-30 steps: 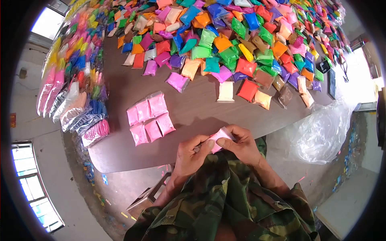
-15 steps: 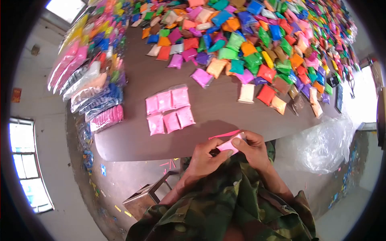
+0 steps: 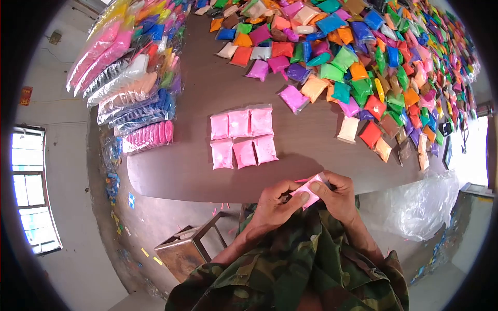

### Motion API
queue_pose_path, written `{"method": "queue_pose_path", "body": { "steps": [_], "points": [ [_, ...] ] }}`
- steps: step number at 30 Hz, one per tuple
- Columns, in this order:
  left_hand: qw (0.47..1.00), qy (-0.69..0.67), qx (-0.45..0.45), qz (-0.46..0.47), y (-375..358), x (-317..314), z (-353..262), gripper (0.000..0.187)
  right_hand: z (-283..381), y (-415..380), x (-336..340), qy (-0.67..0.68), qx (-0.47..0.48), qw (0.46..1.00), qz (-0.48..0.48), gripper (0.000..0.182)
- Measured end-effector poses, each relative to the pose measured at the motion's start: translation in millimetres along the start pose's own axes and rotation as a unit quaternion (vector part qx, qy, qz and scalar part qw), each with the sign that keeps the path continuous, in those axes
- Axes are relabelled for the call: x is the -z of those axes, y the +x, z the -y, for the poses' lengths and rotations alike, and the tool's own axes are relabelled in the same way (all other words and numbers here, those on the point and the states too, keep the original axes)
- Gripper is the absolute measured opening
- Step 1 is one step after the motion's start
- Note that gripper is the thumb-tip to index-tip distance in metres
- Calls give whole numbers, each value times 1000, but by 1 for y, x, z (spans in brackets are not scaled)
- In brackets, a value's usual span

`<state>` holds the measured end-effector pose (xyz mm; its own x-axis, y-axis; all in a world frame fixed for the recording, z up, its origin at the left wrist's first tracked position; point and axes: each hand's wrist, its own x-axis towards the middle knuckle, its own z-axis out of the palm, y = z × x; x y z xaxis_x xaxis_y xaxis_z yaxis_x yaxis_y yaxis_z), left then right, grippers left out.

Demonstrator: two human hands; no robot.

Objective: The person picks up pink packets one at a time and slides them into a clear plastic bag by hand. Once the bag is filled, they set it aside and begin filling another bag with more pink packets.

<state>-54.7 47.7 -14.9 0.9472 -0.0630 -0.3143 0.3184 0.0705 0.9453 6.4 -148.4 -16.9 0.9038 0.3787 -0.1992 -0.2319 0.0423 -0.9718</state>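
Both hands hold a small pink packet (image 3: 313,189) in clear film, close over the table's front edge and in front of my body. My left hand (image 3: 280,203) pinches its lower left part, with the thumb lying on its face. At the upper right end, my right hand (image 3: 338,196) grips it between thumb and curled fingers. A thin pink strip (image 3: 301,181) shows just behind the packet, mostly hidden by it and the fingers. Beyond my left hand, several like pink packets (image 3: 239,123) lie flat on the table in two neat rows.
A large heap of small coloured packets (image 3: 332,72) covers the back and right of the brown table (image 3: 171,179). Bundled bags of packets (image 3: 148,136) are stacked at the left. A metal stool (image 3: 184,254) stands below, and a clear plastic bag (image 3: 423,210) hangs at the right.
The view has turned slightly, so the table's things sit farther right. The held packet is tilted more steeply between my hands, and less of the pink strip shows.
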Motion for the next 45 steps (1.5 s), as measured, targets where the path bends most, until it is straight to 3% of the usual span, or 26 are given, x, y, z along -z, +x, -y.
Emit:
{"method": "queue_pose_path", "body": {
  "steps": [4, 7, 13, 19, 25, 28, 37, 43, 45],
  "points": [
    [994, -20, -24, -106, 0, 5, 7, 19, 12, 11, -16, 138, -81, 987, 11, 24],
    [992, -39, 33, -117, -5, 17, -2, 26, 7, 21, -22, 94, -120, 988, 40, 27],
    [976, -102, -31, -188, -10, 29, -5, 35, 4, 56, -49, 42, -85, 995, 31, 28],
    [962, 40, -65, -263, -18, 52, 2, 32, 4, 76, -85, 59, -74, 995, 31, 29],
    [911, 182, -95, -358, -23, 60, 0, 29, 1, 95, -93, -78, 8, 994, 74, 21],
    [901, 180, -101, -382, -28, 70, 14, 29, 1, 103, -102, -78, 13, 994, 75, 18],
    [878, 222, -109, -411, -31, 90, 37, 24, -4, 111, -122, -260, 148, 954, -7, 22],
    [854, 315, -165, -380, -28, 90, 36, 32, -11, 112, -121, -294, 136, 946, -27, 27],
    [801, 415, -204, -379, -24, 91, 30, 34, -14, 112, -122, -309, 161, 937, -29, 25]
  ]
}}
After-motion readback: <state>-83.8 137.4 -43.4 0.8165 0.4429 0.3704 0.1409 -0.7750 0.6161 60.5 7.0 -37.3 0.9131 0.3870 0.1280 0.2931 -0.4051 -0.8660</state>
